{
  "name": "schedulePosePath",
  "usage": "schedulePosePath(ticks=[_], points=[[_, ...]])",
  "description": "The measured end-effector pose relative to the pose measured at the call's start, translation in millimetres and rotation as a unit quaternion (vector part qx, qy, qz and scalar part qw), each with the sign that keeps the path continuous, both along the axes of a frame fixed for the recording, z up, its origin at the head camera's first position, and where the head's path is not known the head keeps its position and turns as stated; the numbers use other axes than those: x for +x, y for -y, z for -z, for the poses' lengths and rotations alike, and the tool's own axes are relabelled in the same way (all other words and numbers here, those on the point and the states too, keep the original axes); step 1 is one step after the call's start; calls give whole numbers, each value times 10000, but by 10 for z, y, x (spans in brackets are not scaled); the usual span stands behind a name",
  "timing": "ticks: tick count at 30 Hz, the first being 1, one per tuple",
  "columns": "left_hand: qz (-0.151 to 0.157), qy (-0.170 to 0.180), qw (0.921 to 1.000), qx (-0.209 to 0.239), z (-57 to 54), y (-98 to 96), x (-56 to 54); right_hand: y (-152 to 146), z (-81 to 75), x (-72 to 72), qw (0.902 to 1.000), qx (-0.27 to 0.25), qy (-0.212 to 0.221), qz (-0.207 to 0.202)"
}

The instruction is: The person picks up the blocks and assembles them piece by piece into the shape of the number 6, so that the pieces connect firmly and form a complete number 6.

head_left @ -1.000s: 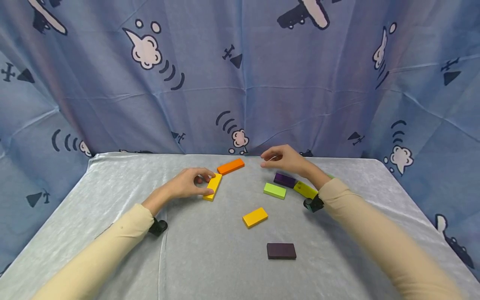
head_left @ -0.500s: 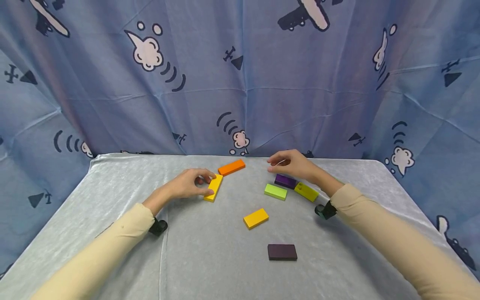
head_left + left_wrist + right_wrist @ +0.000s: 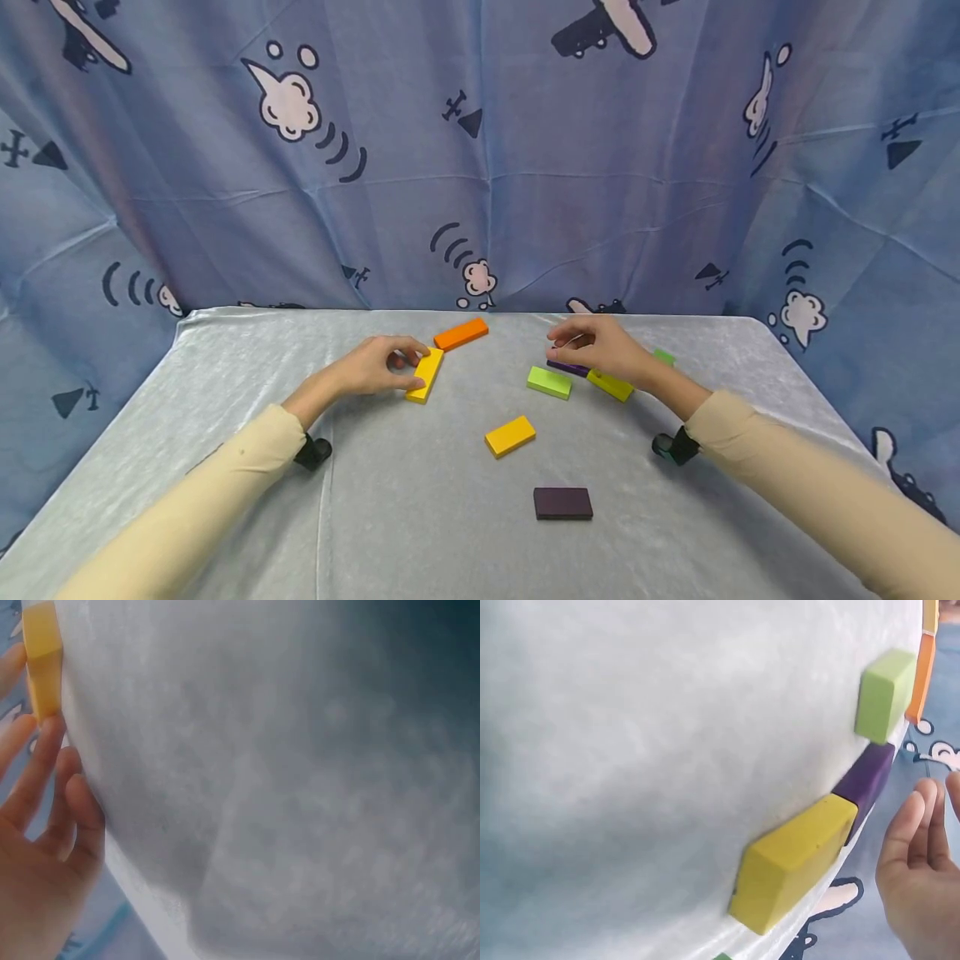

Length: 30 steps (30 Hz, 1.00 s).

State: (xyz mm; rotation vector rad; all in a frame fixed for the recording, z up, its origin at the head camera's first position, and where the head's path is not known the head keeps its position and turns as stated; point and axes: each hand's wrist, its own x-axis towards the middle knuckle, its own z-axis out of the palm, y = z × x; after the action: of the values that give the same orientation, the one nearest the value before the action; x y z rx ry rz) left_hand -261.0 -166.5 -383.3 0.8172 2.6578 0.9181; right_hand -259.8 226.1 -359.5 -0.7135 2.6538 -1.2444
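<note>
My left hand (image 3: 367,367) holds a flat yellow block (image 3: 426,379) between thumb and fingers on the cloth. In the left wrist view the fingertips touch the same yellow block (image 3: 43,664). An orange block (image 3: 461,334) lies just past its far end. Loosely bent, the fingers of my right hand (image 3: 606,348) hover by a purple block (image 3: 566,367), partly covering it in the head view. The right wrist view shows that hand (image 3: 922,870) apart from the purple block (image 3: 866,780), with nothing in it. An olive-yellow block (image 3: 611,386) touches the purple one end to end.
A light green block (image 3: 550,382) lies in front of the purple one. Nearer me are a second yellow block (image 3: 511,437) and a dark brown block (image 3: 563,503). Another green block (image 3: 663,357) is partly hidden behind my right wrist. A patterned blue curtain (image 3: 405,167) hangs behind the table.
My right hand has drawn back toward me and slightly right, from beyond the purple block to over it. The left hand and the blocks have stayed in place.
</note>
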Motion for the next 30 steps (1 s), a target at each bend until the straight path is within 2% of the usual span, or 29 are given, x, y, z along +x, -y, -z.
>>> schedulePosePath(ticks=[14, 18, 22, 30], points=[[29, 170, 9997, 171, -8, 36, -23, -94, 74, 259, 9993, -29, -315, 183], [76, 162, 9996, 217, 0, 47, -36, -88, 107, 339, 9988, -58, -314, 362], [81, 160, 9996, 217, -4, 52, -43, -70, 155, 388, 9980, -58, -288, 553], [154, 134, 9996, 193, -8, 49, -57, -73, 181, 478, 9968, -4, -498, 628]])
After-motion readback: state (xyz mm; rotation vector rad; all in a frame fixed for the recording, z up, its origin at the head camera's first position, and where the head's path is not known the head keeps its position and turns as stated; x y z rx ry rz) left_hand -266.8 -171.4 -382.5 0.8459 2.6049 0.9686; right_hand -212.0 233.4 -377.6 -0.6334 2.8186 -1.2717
